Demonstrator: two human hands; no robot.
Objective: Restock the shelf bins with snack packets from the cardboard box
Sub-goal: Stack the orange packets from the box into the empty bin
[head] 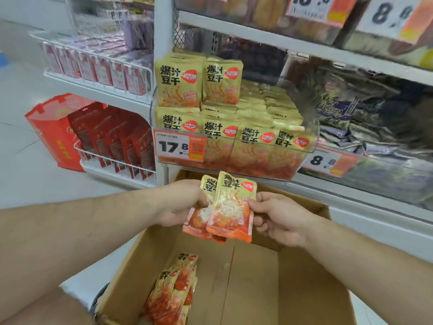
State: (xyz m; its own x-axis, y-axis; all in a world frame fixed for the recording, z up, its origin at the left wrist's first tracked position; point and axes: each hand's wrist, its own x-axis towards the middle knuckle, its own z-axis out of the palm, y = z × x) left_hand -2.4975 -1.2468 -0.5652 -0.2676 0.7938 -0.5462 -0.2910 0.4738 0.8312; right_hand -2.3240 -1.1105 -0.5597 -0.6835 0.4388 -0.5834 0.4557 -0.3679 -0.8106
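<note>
Above the open cardboard box (pixel 293 289) I hold a small stack of gold and orange snack packets (pixel 230 207). My left hand (pixel 180 202) grips the stack's left side. My right hand (pixel 276 216) pinches its right edge with thumb and fingers. Several more of the same packets (pixel 173 287) lie in the box's near left corner. Just above my hands is the clear shelf bin (pixel 234 146), packed with matching packets standing in rows, with two more packets (pixel 199 80) stacked on top at its left.
A 17.8 price tag (pixel 179 145) hangs on the bin's front left. A neighbouring bin with dark purple packets (pixel 365 118) sits to the right. Wire baskets of red packets (pixel 117 141) and a red gift box (pixel 51 130) stand at the left beside white floor.
</note>
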